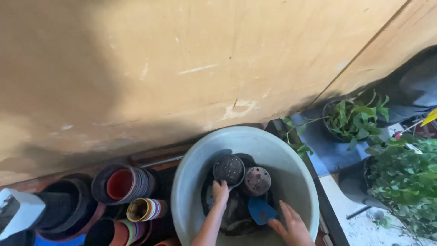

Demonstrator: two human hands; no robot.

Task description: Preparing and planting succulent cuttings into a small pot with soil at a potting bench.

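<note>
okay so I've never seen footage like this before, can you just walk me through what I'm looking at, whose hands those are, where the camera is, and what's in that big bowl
There is no machine here. A person wears a camera on the head, so the one picture looks straight down at their own two bare hands.

The hands reach into a large pale green basin that stands by a tan wall. Inside it are dark soil, a black pot and a brown pot, both turned so their holed bottoms show.

The left hand rests against the black pot's edge; whether it grips it is hard to tell. The right hand is at the handle end of a blue trowel.

Left of the basin lie stacks of empty plastic pots in several colours. To the right grow leafy green plants.
</note>
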